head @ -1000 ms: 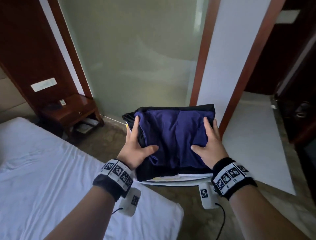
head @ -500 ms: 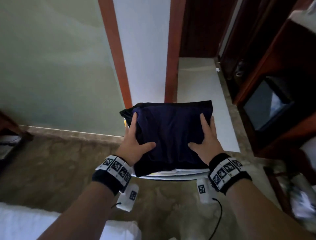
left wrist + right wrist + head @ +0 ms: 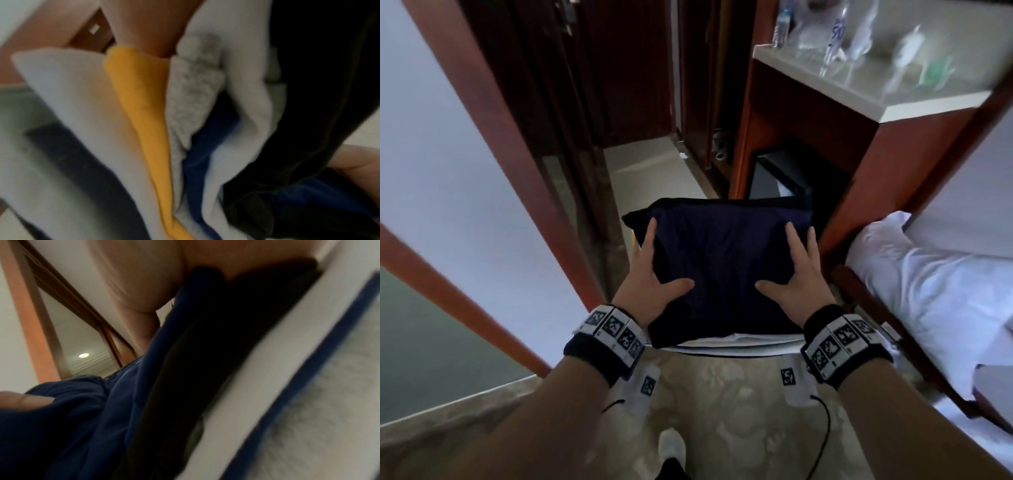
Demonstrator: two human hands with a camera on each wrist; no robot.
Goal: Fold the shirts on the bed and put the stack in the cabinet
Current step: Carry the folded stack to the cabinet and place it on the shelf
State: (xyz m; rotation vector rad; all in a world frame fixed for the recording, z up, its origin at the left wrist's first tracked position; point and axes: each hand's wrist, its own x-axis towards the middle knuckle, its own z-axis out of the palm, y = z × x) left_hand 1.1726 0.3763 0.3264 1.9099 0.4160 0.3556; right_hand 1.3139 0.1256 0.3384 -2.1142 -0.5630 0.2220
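Stack of folded shirts (image 3: pixel 726 270), navy on top, carried above the beige floor (image 3: pixel 722 428), clamped between left hand (image 3: pixel 654 291) and right hand (image 3: pixel 796 286), thumbs pressing on top.

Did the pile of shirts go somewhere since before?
Yes. The pile of shirts, gripped by both hands, has left the first bed behind and swung right, now facing the wooden cabinet.
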